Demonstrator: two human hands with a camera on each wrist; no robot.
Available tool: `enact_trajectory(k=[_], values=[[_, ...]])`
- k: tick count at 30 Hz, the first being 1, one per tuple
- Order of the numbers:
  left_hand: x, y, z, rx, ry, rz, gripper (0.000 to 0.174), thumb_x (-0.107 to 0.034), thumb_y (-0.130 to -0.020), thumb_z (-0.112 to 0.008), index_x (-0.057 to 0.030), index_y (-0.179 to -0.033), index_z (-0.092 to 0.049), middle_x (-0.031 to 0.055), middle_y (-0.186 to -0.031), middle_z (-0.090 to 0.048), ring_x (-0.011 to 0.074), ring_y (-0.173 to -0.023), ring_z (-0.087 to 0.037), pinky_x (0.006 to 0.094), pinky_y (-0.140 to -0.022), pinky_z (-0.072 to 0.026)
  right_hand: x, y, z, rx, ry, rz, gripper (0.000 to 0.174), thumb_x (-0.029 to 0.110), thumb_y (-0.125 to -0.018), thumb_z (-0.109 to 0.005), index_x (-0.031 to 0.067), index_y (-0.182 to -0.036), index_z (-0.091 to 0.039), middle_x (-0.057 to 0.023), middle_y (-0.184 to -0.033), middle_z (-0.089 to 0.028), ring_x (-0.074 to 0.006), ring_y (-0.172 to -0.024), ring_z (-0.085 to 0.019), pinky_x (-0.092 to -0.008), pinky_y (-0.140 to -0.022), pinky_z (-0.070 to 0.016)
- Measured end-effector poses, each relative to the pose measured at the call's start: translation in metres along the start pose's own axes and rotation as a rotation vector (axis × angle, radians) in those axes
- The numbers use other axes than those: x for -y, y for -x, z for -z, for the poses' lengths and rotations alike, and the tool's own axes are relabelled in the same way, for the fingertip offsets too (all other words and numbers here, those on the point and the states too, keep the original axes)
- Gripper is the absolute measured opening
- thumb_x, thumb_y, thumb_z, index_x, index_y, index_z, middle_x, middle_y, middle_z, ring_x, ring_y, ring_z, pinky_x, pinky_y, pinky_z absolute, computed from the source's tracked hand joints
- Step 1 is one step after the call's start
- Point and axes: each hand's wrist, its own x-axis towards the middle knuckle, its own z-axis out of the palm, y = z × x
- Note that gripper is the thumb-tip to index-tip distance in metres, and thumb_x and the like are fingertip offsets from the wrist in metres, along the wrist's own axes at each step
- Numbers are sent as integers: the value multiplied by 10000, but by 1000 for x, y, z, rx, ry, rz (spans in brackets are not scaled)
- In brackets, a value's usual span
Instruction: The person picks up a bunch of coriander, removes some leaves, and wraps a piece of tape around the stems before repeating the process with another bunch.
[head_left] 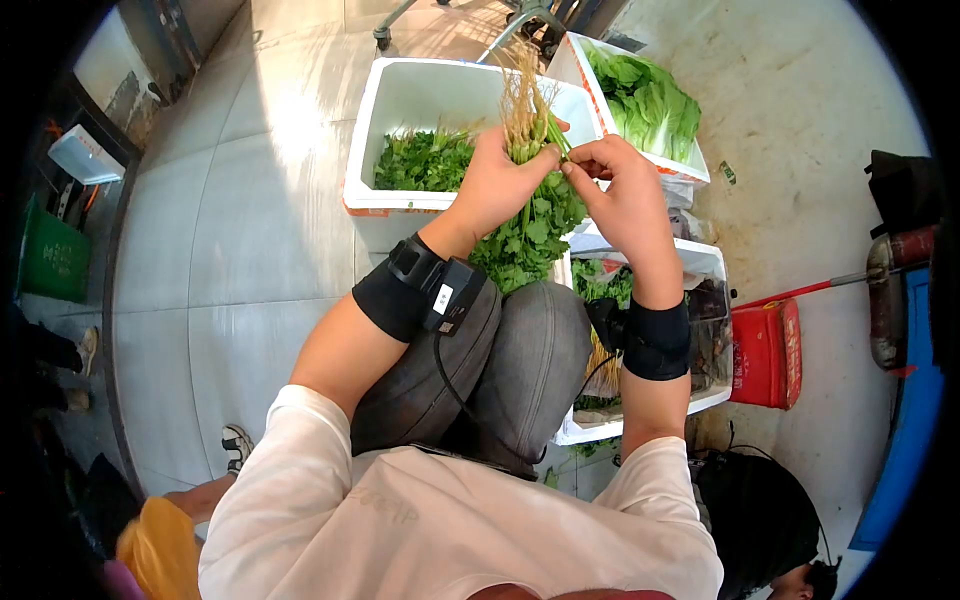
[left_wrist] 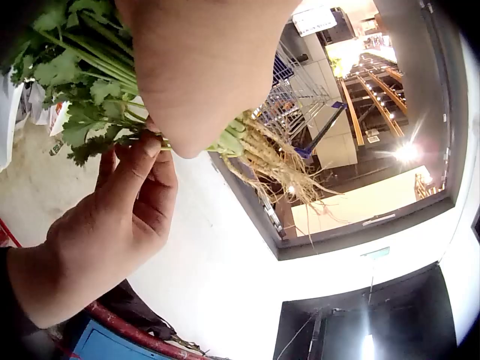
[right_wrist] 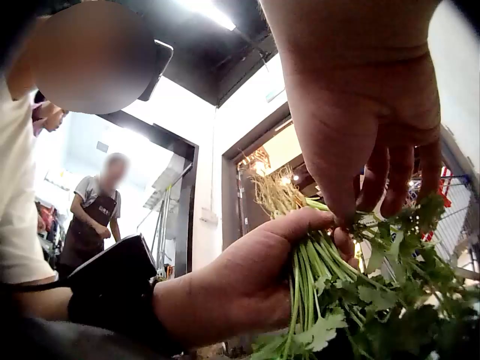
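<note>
The left hand (head_left: 497, 185) holds a bunch of coriander (head_left: 535, 225), with the fingers curled around its stems. The right hand (head_left: 620, 190) pinches with thumb and forefinger at a thin part on the side of this bunch, close to the left thumb. The pale roots (head_left: 522, 110) point up and away from the person, and the leaves hang down toward the knees (head_left: 530, 330).

The bunch is at the near right part of the large foam box (head_left: 400, 201), and its roots are over the opening. Inside the large foam box lie more green herbs (head_left: 425, 165). Just beside it, on the right, a second box (head_left: 680, 173) holds leafy lettuce (head_left: 650, 100). Nearer to the person than the large foam box, and to its right, is a third box (head_left: 700, 401) with herbs and roots. Farther right is a red container (head_left: 765, 355).
</note>
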Motion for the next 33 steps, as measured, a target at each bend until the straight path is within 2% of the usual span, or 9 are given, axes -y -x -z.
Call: enact_trajectory(k=[5, 9, 10, 16, 21, 27, 28, 29, 33], values=[[-2, 0, 2, 81, -58, 58, 277, -40, -943, -643, 16, -1213, -669, 54, -1115, -711, 129, -1013, -650, 299, -908, -529, -2, 0, 6, 55, 76, 62, 139, 91, -865, -736, 1, -967, -710, -160, -937, -638, -337, -883, -665, -415, -767, -532], [-3, 1, 1, 76, -18, 85, 288, -42, -942, -646, 17, -1223, -672, 56, -1102, -714, 126, -1016, -648, 298, -912, -526, -3, -5, 10, 48, 215, 254, 159, 30, -837, -730, 12, -990, -692, -131, -972, -620, -344, -914, -647, -435, -783, -529], [-3, 0, 1, 65, -12, 86, 290, -44, -942, -647, 20, -1224, -673, 54, -1087, -712, 123, -993, -646, 297, -896, -527, -2, -6, 11, 51, 239, 320, 175, 8, -825, -730, 18, -995, -688, -121, -982, -615, -342, -920, -644, -439, -784, -529], [5, -3, 4, 58, 145, 139, 291, -53, -949, -642, 23, -1229, -668, 36, -1011, -692, 113, -890, -621, 287, -829, -515, -8, -11, 12, 50, 200, 372, 193, -10, -800, -742, 29, -980, -686, -107, -986, -613, -328, -920, -649, -429, -785, -530], [4, -4, 4, 52, 242, 162, 288, -60, -951, -649, 15, -1229, -663, 27, -982, -677, 114, -875, -608, 281, -823, -504, -12, -16, 5, 64, 194, 373, 185, -6, -834, -705, 11, -1004, -634, -128, -1008, -599, -367, -924, -638, -447, -788, -525], [11, -5, 4, -3, 66, 149, 244, -77, -956, -670, 18, -1180, -685, 48, -1037, -713, 118, -920, -641, 290, -839, -516, -14, -10, -1, 87, 231, 296, 152, 43, -901, -608, 2, -1031, -539, -196, -1009, -577, -441, -924, -607, -501, -761, -501], [13, -6, 4, -8, 39, 95, 246, -92, -942, -683, 20, -1160, -688, 53, -1031, -719, 120, -916, -645, 295, -833, -518, -13, -9, -2, 79, 243, 280, 150, 51, -905, -595, 3, -1031, -529, -207, -995, -577, -449, -919, -603, -512, -753, -496], [15, -6, 4, -12, 13, 38, 250, -107, -927, -696, 22, -1140, -692, 58, -1026, -724, 121, -913, -649, 301, -827, -519, -13, -9, -2, 80, 242, 277, 150, 51, -905, -595, 3, -1031, -529, -207, -995, -577, -449, -919, -603, -512, -753, -496], [10, -6, 7, 2, -108, 52, 248, -120, -930, -700, 25, -1132, -692, 71, -1016, -735, 128, -908, -652, 310, -839, -522, -13, -10, -1, 77, 266, 242, 181, 39, -881, -617, 10, -1044, -545, -198, -951, -590, -440, -896, -615, -511, -748, -503]])
